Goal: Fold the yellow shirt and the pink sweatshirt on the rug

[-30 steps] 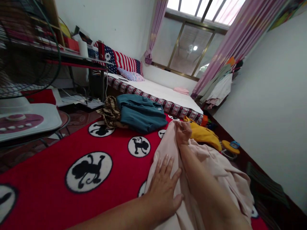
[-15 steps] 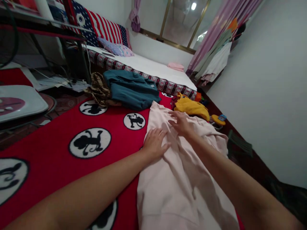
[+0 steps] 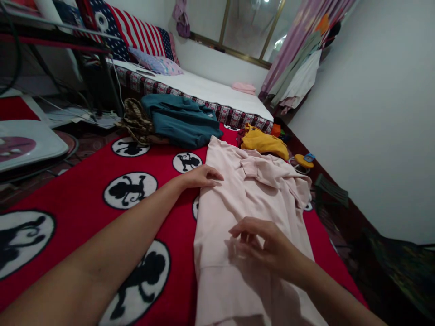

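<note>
A pale pink garment (image 3: 224, 213) lies spread out in front of me, with a gathered fold, perhaps a sleeve, near its far end. My left hand (image 3: 205, 175) rests on its left edge, fingers extended and slightly bent, gripping nothing. Over the nearer middle of the cloth is my right hand (image 3: 268, 244), its fingers loosely curved and apart, holding nothing; a shadow falls on the fabric below it. Under the garment is a red blanket (image 3: 81, 181) with black figures in white circles.
Beyond the garment lie a teal garment (image 3: 183, 120), a brown patterned cloth (image 3: 136, 120) and a yellow garment (image 3: 265, 141). A white-topped bed (image 3: 217, 88) stands farther back. At the left is a white stool seat (image 3: 50, 142); a wall (image 3: 374, 127) rises at the right.
My right hand has drawn back toward me from the garment's far part. My left hand has shifted slightly away and left along the edge. The garment's far right part lies flatter.
</note>
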### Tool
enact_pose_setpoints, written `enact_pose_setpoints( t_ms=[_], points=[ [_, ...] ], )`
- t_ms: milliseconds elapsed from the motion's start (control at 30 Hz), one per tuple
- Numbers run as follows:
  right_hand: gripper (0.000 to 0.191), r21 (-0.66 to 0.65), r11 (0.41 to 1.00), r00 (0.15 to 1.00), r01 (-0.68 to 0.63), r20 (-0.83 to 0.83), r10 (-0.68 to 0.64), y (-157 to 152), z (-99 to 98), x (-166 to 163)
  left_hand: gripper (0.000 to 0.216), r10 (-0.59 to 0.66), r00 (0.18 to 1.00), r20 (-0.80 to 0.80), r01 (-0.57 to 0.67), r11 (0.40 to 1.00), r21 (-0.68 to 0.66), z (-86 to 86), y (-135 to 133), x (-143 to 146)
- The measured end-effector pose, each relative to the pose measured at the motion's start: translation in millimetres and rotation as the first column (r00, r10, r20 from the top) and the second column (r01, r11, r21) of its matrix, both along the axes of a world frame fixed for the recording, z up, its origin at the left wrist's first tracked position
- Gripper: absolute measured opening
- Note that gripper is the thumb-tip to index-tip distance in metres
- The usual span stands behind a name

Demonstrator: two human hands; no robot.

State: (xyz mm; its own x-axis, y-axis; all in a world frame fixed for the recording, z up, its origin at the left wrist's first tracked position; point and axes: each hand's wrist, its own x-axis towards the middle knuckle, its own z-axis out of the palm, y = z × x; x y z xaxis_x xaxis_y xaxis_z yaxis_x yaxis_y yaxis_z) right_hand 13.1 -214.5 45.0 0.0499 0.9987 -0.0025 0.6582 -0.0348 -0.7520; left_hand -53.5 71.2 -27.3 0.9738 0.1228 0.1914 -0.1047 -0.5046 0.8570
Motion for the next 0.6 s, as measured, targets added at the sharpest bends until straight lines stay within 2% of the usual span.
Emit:
enact_pose_setpoints(
  t_ms=[100,167,233,333,467,600],
  points=[
    [0.038,-0.109,0.991,0.99,-0.074,0.114,0.087,2,-0.1,-24,0.04,-0.048,0.994,-0.094,0.047,0.999,-0.023,2.7,15,-8],
    [0.04,-0.173,0.978,0.955,-0.12,0.248,0.162,5,-4.0,-35,0.042,-0.066,0.992,-0.111,0.066,0.998,-0.008,3.5,20,-10],
    [0.03,-0.206,0.964,0.908,-0.167,0.35,0.231,9,-11.1,-42,0.04,-0.08,0.993,-0.085,0.082,0.996,0.026,4.2,20,-11],
    [0.012,-0.211,0.957,0.861,-0.201,0.428,0.275,13,-21.8,-47,0.026,-0.096,0.995,-0.022,0.098,0.991,0.088,5.1,15,-10],
    [0.009,-0.191,0.958,0.841,-0.213,0.464,0.279,16,-23.6,-49,0.009,-0.078,0.997,0.008,0.075,0.983,0.168,5.4,7,-9],
    [0.011,-0.202,0.956,0.896,-0.211,0.35,0.272,19,-17.4,-47,0.007,-0.04,0.999,0.006,0.037,0.972,0.232,5.2,3,-8]
  ],
)
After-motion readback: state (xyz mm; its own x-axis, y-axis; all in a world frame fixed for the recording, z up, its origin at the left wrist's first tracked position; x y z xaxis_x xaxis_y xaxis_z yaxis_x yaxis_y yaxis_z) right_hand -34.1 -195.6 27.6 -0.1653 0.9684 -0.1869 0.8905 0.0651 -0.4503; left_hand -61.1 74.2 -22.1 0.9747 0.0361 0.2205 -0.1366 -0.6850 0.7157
